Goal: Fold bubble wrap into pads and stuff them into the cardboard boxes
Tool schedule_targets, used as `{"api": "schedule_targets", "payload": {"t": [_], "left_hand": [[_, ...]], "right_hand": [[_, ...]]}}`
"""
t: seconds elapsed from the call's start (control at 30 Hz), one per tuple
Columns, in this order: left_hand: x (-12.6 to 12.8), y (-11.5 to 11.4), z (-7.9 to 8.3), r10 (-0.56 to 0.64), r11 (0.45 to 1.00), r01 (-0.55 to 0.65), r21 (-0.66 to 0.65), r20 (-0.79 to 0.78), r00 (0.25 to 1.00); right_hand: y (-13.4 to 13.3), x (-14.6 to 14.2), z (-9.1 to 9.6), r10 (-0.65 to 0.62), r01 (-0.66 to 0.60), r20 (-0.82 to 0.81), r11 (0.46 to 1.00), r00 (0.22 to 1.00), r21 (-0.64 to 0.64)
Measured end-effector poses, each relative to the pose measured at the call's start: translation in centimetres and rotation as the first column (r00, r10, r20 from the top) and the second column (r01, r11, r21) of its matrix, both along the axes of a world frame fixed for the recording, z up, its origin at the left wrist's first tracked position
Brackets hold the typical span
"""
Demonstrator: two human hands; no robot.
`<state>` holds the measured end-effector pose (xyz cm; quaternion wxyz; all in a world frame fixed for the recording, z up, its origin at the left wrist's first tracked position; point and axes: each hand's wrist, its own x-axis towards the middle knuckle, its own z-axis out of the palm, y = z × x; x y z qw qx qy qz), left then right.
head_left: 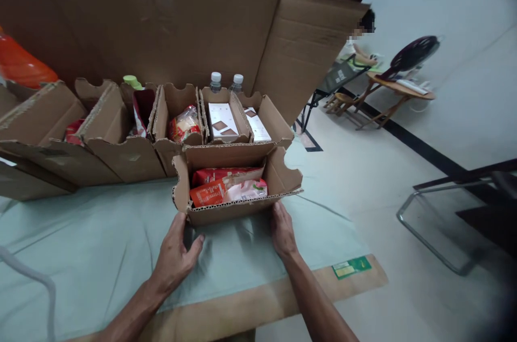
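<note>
An open cardboard bin stands in front of me on the pale green cloth. Inside it lie a red packet, an orange packet and a pink-and-white packet. My left hand is at the bin's front left corner, fingers reaching to the cardboard and the thumb spread away from it. At the front right, my right hand has its fingers stretched out against the bin's lower edge. Neither hand wraps round the bin. Whether its base is fully on the cloth cannot be made out.
Behind stands a row of cardboard bins holding white boxes and a snack bag. Bottles and a tall cardboard panel are farther back. A person sits near a small wooden table. A metal-framed chair stands right.
</note>
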<state>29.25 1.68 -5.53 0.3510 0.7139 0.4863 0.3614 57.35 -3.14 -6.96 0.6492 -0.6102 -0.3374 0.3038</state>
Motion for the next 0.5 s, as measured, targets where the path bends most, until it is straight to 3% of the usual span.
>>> {"api": "schedule_targets", "payload": {"t": [0.17,0.5], "left_hand": [[-0.25,-0.13,-0.71,-0.029,0.999,0.029,0.013,0.019,0.999],[-0.52,0.16,0.0,-0.073,0.994,0.072,0.086,0.017,0.997]], "right_hand": [[-0.14,-0.26,0.03,-0.013,0.017,0.066,0.998,0.998,-0.06],[0.18,-0.38,0.32,-0.062,0.075,0.154,0.994,0.986,-0.082]]}}
